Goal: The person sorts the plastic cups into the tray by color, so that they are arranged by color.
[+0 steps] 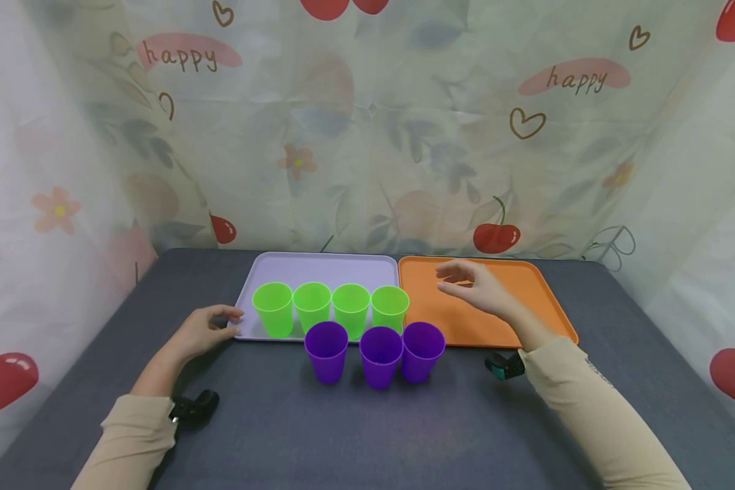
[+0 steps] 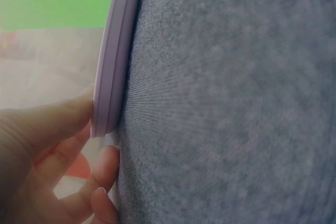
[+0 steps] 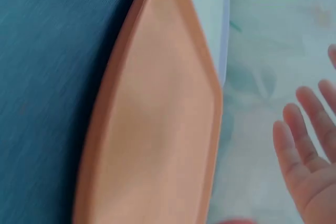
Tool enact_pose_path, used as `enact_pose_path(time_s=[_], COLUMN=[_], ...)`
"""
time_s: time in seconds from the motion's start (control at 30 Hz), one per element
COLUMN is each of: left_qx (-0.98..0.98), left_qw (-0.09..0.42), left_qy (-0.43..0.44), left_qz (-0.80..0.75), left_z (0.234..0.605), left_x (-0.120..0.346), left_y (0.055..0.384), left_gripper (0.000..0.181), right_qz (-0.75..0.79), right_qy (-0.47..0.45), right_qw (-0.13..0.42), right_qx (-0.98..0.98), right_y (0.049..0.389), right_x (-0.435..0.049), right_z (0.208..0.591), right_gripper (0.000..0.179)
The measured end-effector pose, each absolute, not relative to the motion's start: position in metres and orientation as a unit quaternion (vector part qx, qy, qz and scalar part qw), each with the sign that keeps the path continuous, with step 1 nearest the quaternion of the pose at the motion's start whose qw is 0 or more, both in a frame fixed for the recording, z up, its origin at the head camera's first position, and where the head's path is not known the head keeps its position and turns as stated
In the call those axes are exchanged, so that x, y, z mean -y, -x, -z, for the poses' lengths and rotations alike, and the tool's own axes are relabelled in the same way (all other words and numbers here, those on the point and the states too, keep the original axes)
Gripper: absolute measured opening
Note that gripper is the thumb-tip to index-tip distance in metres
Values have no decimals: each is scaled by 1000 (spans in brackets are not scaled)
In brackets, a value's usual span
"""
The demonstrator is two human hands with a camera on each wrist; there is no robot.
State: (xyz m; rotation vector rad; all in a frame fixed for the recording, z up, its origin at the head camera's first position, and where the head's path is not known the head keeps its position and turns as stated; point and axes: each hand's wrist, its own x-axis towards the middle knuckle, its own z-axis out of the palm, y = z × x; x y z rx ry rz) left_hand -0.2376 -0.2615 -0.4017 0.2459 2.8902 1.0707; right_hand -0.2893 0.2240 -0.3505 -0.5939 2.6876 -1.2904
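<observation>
Four lime-green tapered plastic cups (image 1: 351, 306) stand mid-frame; the left hand (image 1: 201, 332) pinches their rectangular lilac plastic tray (image 1: 337, 267), apparently steadying it. Right hand (image 1: 474, 287), fingers (image 3: 315, 112) wide, likely must narrow to grasp.

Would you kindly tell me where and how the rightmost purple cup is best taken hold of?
I'd suggest pinching the rightmost purple cup at its rim's right side, coming from above right: it stands upright, mouth open, and the middle purple cup crowds its left.
</observation>
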Motion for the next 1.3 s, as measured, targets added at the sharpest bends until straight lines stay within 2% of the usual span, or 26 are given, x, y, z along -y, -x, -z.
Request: enact_pose_path(time_s=[0.5, 0.93, 1.3], left_qx=[-935, -935, -936], left_qw=[29, 29, 29], left_qy=[-78, -82, -81], left_qz=[-344, -344, -341], left_z=[399, 399, 401], left_x=[262, 260, 261], left_y=[237, 237, 237], left_gripper=[34, 33, 34], right_qz=[347, 283, 274], right_qy=[42, 6, 19], right_qw=[5, 19, 14], right_qx=[-937, -959, -962], right_y=[254, 230, 224], right_x=[-326, -378, -392], right_z=[370, 382, 395], right_gripper=[54, 57, 51])
